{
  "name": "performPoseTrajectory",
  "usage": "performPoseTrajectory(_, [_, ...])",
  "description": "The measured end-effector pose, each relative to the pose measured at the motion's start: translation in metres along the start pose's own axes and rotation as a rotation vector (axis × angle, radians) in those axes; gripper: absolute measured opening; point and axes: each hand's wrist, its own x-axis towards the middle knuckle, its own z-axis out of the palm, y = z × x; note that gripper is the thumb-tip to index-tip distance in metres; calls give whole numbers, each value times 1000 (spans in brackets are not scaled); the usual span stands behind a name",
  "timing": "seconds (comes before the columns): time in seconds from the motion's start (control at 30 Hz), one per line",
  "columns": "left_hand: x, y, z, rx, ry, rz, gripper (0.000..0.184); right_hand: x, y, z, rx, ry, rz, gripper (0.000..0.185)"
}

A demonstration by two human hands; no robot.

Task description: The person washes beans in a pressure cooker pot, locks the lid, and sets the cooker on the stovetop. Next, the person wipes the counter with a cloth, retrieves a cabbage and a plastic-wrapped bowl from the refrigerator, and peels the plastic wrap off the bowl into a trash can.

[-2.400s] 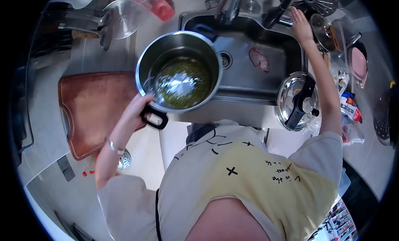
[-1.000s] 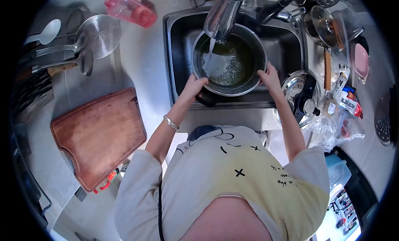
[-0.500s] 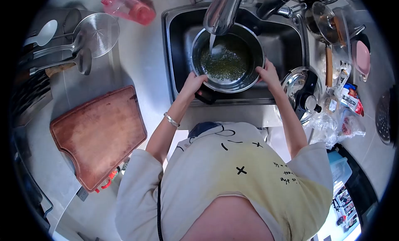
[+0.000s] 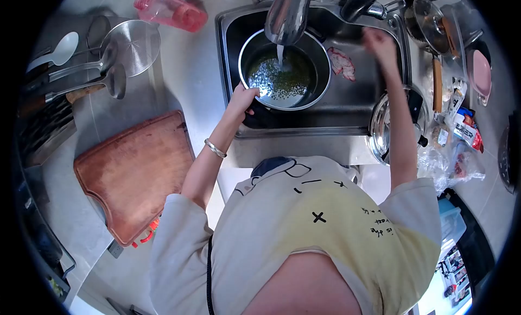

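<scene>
A metal pot (image 4: 296, 106) with dark handles sits in the left part of the sink, holding water with many small green beans (image 4: 279, 79). Water (image 4: 280, 54) runs into it from a metal spout (image 4: 287, 21). My left hand (image 4: 244, 102) is closed on the pot's near-left side, thumb over the rim by the handle. Raised over the sink's right part, my right hand (image 4: 381, 46) is apart from the pot, near the faucet lever (image 4: 392, 8). Motion blurs its fingers. A crumpled pink-and-white thing (image 4: 342, 64) lies on the sink floor right of the pot.
The metal sink (image 4: 304, 131) has a pot lid (image 4: 381, 125) at its right edge. Left on the counter are a wooden cutting board (image 4: 138, 171), ladles and a strainer (image 4: 133, 46). A pink bottle (image 4: 173, 11) lies behind. Plastic bags (image 4: 461, 165) and a glass lid (image 4: 429, 24) crowd the right.
My right hand has let go of the pot's rim and moved up and right toward the faucet lever. The pot has shifted slightly left, uncovering the pink-and-white thing. My left hand stays on the pot.
</scene>
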Motion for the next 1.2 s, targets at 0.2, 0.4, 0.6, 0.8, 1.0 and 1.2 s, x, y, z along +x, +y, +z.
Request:
performPoseTrajectory(0.2, [12,-3,-6,86,-27,-24,34,109,11,-33,192,442,-260,35])
performPoseTrajectory(0.4, [13,2,-3,186,5,-7,34,67,-47,-18,167,551,-324,27])
performPoseTrajectory(0.6, [27,8,-2,399,-47,-22,48,-3,-73,-4,-139,789,-603,48])
performPoseTrajectory(0.8, [31,9,6,518,-59,17,53,-72,-38,181,-335,-498,-782,24])
performPoseTrajectory(1.0, [31,9,11,719,-44,16,80,-53,35,290,-614,-471,-1043,27])
performPoseTrajectory(1.2, [35,8,9,699,-75,-6,81,-115,58,280,-751,-807,-533,32])
